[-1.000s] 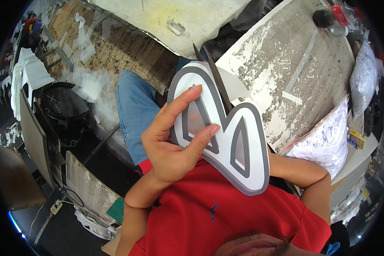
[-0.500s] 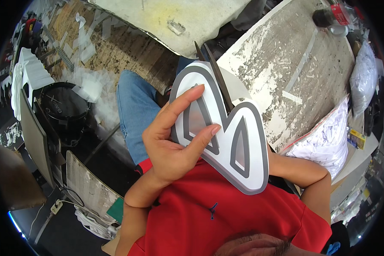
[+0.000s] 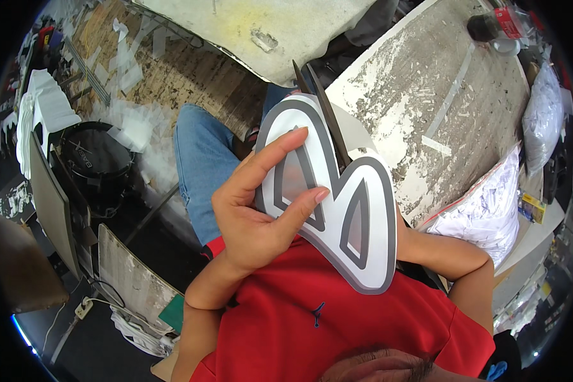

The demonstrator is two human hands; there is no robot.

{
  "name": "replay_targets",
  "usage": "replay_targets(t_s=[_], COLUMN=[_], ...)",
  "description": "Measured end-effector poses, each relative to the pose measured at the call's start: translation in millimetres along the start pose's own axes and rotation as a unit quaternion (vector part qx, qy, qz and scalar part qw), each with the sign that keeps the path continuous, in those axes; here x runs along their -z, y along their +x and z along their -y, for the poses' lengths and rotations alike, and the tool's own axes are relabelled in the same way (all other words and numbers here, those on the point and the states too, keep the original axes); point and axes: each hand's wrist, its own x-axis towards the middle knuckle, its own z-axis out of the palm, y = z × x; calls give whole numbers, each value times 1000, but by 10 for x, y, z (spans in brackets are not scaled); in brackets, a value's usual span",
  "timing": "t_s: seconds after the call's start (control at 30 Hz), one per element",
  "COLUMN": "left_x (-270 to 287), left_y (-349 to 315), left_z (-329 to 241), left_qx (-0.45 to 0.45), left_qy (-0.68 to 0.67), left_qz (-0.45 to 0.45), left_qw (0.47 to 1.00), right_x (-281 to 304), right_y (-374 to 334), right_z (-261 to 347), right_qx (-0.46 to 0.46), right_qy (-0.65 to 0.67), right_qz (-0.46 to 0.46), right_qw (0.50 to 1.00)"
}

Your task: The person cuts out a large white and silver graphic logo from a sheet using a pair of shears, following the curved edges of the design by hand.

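A white sticker-like cutout (image 3: 379, 261) has two rounded lobes, a grey border and grey-outlined shapes inside. It is held up in front of my red shirt. My left hand (image 3: 251, 219) grips its left side, thumb and index finger spread across its face, the other fingers out of sight. Dark scissors (image 3: 331, 124) stand at the notch between the lobes, blades slightly apart and pointing away from me; their handles are hidden behind the cutout. My right hand (image 3: 406, 239) is mostly covered by the cutout, its fingers unseen, and supports the scissors from behind.
At right is a worn, paint-flaked board (image 3: 420, 83), with a bottle of dark drink (image 3: 500, 25) at its far end. Beside it lie a clear bag of white scraps (image 3: 481, 219) and a plastic-wrapped bundle (image 3: 544, 114). A black round bin (image 3: 95, 169) stands left.
The cutout has turned slightly clockwise, its lower right end shifting a little left. The scissors' tips have moved very slightly; my left hand keeps its hold.
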Motion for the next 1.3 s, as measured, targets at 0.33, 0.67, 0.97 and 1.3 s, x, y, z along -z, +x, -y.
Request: replay_targets(t_s=[0.33,0.67,0.97,1.3], left_x=[41,45,69,74], left_y=[-18,-23,-37,-46], left_z=[-8,-1,-18,-24], left_qx=[18,9,21,31], left_qy=[15,22,11,7], left_qz=[26,31,32,39], left_qw=[999,999,999,999], right_x=[11,10,15,-12], right_y=[-10,10,29,12], right_z=[-43,13,122,141], right_qx=[-61,-51,-46,-89], right_qy=[81,75,58,91], right_qz=[-13,-10,-3,-29], right_qw=[995,996,997,991])
